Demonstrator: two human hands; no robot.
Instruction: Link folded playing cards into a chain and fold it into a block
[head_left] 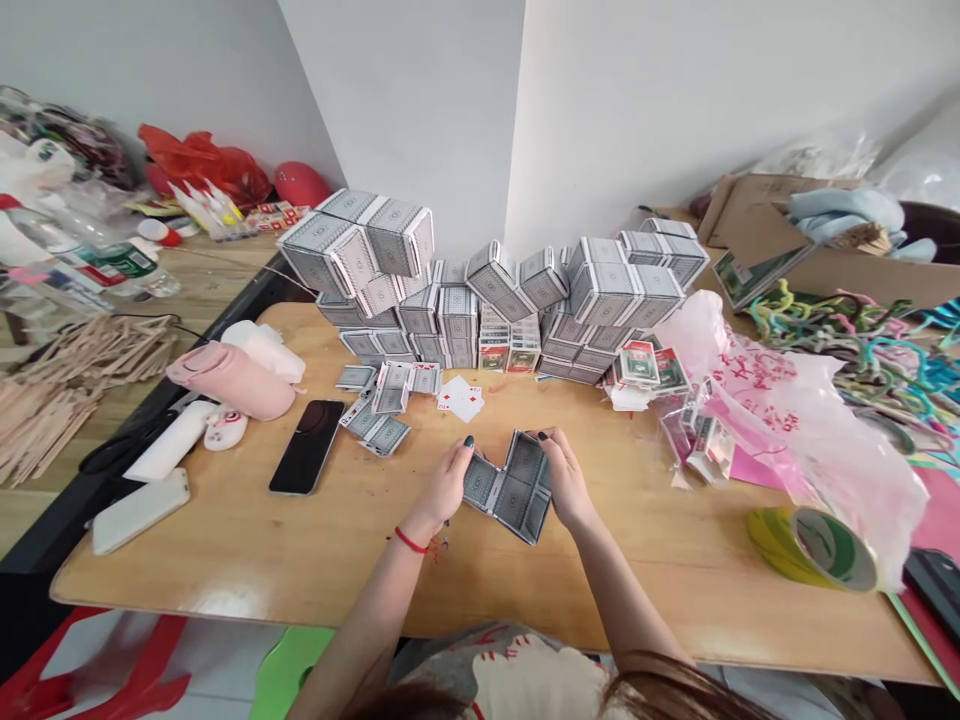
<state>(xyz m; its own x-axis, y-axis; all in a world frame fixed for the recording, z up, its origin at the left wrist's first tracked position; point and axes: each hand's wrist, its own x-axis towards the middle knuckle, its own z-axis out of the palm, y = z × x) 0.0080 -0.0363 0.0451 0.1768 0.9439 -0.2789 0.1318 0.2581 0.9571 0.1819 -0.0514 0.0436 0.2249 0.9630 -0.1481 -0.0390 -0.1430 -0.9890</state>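
Both my hands hold a folded assembly of grey-backed playing cards just above the wooden table. My left hand grips its left side, and my right hand grips its right side with fingers over the top edge. Behind them stands a wide stack of finished card cubes. Loose cards lie left of centre, and a few face-up cards lie just beyond my hands.
A black phone, a white phone and a pink roll lie at left. A pink plastic bag with card packs and a yellow-green tape roll sit at right. Wooden sticks cover the neighbouring table.
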